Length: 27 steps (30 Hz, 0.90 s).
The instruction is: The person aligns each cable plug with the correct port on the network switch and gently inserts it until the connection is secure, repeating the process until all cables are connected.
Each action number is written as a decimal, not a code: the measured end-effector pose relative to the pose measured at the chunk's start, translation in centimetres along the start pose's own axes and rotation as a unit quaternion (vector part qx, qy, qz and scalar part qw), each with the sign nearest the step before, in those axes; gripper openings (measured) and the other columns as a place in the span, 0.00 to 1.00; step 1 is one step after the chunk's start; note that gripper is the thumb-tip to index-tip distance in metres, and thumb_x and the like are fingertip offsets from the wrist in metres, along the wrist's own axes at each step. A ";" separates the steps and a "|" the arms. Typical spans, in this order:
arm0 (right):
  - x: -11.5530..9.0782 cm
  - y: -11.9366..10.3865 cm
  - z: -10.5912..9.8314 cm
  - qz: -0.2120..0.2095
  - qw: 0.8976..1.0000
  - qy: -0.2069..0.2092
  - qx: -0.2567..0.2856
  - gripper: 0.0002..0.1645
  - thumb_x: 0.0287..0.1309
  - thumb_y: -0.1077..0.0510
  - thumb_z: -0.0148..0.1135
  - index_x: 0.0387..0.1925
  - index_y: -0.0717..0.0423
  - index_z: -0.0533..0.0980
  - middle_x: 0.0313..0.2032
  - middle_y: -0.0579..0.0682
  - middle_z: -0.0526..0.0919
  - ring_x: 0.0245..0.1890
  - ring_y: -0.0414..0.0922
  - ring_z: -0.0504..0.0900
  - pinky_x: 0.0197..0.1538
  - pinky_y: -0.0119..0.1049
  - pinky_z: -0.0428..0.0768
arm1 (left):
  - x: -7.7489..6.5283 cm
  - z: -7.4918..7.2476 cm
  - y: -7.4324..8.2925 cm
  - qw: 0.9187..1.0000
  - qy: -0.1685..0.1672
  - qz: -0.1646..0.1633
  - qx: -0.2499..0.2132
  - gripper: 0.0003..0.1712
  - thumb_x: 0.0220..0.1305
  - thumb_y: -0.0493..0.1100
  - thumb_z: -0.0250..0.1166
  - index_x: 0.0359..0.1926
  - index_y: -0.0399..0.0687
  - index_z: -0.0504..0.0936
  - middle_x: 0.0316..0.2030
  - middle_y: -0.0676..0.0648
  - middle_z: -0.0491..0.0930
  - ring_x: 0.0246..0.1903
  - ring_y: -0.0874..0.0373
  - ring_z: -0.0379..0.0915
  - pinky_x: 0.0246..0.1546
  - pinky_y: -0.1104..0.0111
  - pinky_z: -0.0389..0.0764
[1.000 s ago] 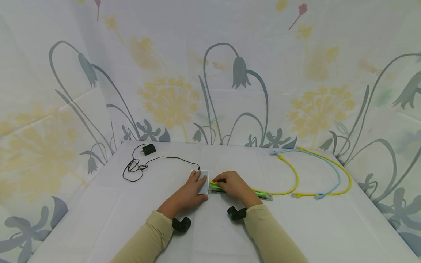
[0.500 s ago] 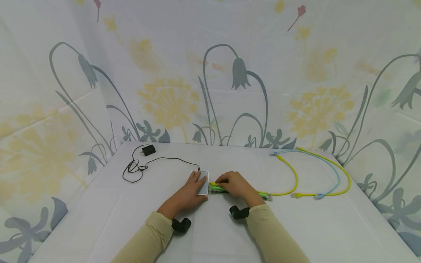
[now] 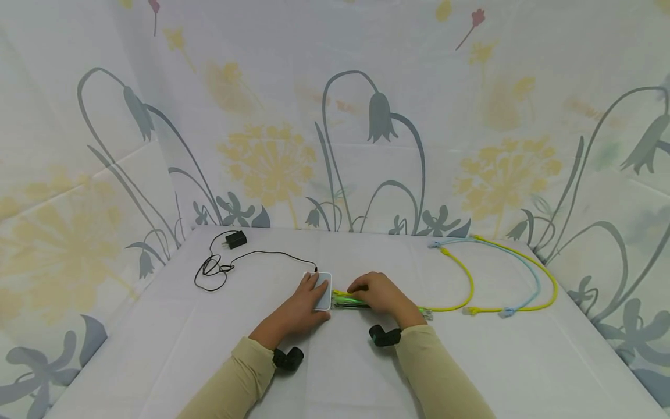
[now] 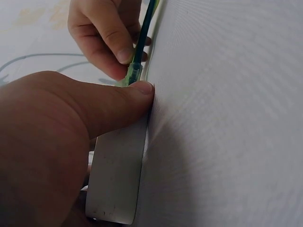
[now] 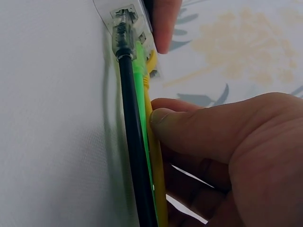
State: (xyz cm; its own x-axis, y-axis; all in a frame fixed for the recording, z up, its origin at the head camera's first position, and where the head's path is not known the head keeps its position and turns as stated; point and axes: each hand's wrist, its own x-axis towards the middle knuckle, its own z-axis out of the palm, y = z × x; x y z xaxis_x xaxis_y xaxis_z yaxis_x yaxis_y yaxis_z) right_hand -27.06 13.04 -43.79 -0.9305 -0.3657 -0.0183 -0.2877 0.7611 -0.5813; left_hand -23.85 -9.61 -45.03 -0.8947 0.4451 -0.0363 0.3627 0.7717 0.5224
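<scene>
My left hand [image 3: 297,307] holds a small white network switch [image 3: 327,301] against the table, its fingers spread over the top and the thumb at the near right corner. In the right wrist view a black network cable [image 5: 130,113], a green network cable [image 5: 140,90] and a yellow network cable [image 5: 160,179] run side by side to the switch's end. Clear plugs sit at its ports. With thumb and forefinger, my right hand [image 3: 383,295] pinches the yellow cable a little behind its plug. How deep the yellow plug sits cannot be told.
A thin black power cord [image 3: 272,251] leads from the back of the switch to a black power adapter [image 3: 237,239] at the back left. On the right lie a light blue network cable [image 3: 536,279] and another yellow network cable [image 3: 556,285], both curved.
My right hand has slid a little to the right along the cables, away from the switch. The left hand and the switch stay in place.
</scene>
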 end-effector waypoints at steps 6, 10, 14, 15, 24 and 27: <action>-0.1 0.3 -0.3 0.004 1.000 -0.001 0.004 0.09 0.62 0.58 0.62 0.39 0.45 0.86 0.43 0.42 0.86 0.52 0.46 0.80 0.58 0.47 0.75 | -0.1 -0.1 0.1 1.000 0.001 -0.002 -0.007 0.42 0.66 0.51 0.63 0.74 0.45 0.56 0.76 0.39 0.43 0.77 0.42 0.30 0.71 0.48 0.53; -0.3 0.5 -0.6 0.007 1.000 -0.001 0.010 0.09 0.61 0.59 0.62 0.37 0.45 0.86 0.42 0.43 0.86 0.51 0.45 0.80 0.58 0.47 0.75 | -0.1 -0.1 0.1 1.000 0.001 -0.003 -0.006 0.42 0.65 0.51 0.63 0.75 0.45 0.56 0.76 0.39 0.43 0.77 0.43 0.30 0.71 0.48 0.53; -0.4 0.6 -0.9 0.010 1.000 -0.005 0.012 0.08 0.60 0.59 0.62 0.37 0.46 0.86 0.41 0.42 0.86 0.49 0.44 0.80 0.57 0.47 0.75 | -0.1 0.0 0.1 1.000 0.001 -0.004 -0.005 0.42 0.65 0.51 0.63 0.75 0.46 0.56 0.76 0.39 0.43 0.77 0.43 0.30 0.71 0.49 0.53; -0.4 0.6 -1.0 0.012 1.000 -0.007 0.012 0.08 0.60 0.59 0.62 0.37 0.46 0.86 0.41 0.42 0.86 0.49 0.44 0.80 0.57 0.47 0.75 | -0.1 0.0 0.1 1.000 0.001 -0.004 -0.005 0.42 0.65 0.51 0.63 0.75 0.46 0.56 0.76 0.39 0.43 0.77 0.43 0.30 0.71 0.49 0.53; -0.9 1.4 -1.9 0.030 0.999 -0.007 0.015 0.08 0.59 0.56 0.63 0.37 0.43 0.86 0.42 0.41 0.86 0.50 0.44 0.79 0.57 0.47 0.74 | -0.1 0.0 0.2 1.000 0.000 -0.002 -0.001 0.42 0.66 0.50 0.63 0.75 0.45 0.56 0.76 0.39 0.43 0.77 0.43 0.30 0.71 0.49 0.53; -1.1 1.6 -2.3 0.033 0.999 -0.004 0.014 0.09 0.59 0.56 0.63 0.38 0.43 0.86 0.42 0.41 0.86 0.50 0.44 0.79 0.57 0.47 0.74 | -0.1 -0.1 0.2 1.000 0.001 0.000 -0.001 0.42 0.66 0.50 0.63 0.75 0.45 0.56 0.76 0.39 0.43 0.77 0.42 0.30 0.71 0.49 0.53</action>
State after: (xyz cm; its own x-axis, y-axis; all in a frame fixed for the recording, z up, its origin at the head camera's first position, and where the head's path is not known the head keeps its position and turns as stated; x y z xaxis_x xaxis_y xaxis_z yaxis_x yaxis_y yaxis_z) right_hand -27.04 15.91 -42.81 -0.9453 -0.3198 -0.0641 -0.2192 0.7685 -0.6011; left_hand -23.67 -9.55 -44.89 -0.8947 0.4452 -0.0350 0.3628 0.7703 0.5243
